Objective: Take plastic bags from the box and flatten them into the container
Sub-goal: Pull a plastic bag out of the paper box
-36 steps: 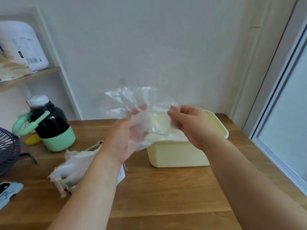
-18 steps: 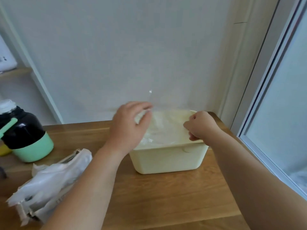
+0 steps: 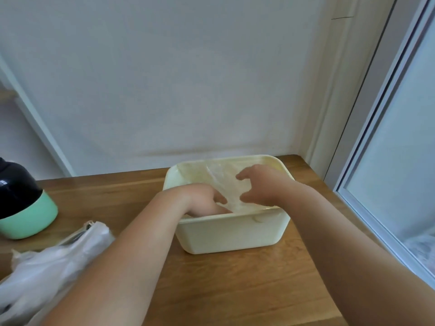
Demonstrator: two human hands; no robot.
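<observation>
Table: the wooden table [image 3: 235,290] fills the near field, and both your forearms reach across it from the bottom edge.
Box: at your near left, a heap of loose bags [image 3: 47,271] spills over the box [image 3: 80,234]. Only a thin edge of the box shows at the heap's far end, and your left forearm crosses in front of the heap.
Container: the cream container [image 3: 230,234] stands on the table ahead of you, slightly right of centre, with its open top towards you.
Left hand: your left hand [image 3: 202,200] is inside the container by the near wall, fingers bent down onto the plastic. The rim hides the tips, so you cannot tell whether it pinches the plastic or only presses it.
Right hand: your right hand [image 3: 261,187] is just beside the left and a little farther in. Its thumb and fingers are spread apart and loosely arched over the plastic, gripping nothing.
Plastic bag: the clear plastic bag [image 3: 221,182] lies inside the container under both your hands, wrinkled and reaching towards the far wall.
Bottle: a black bottle [image 3: 26,208] with a mint-green base stands at the far left, well apart from the container.
Backdrop: a plain white wall [image 3: 188,78] rises behind the table, with a window frame [image 3: 367,142] along the right.
</observation>
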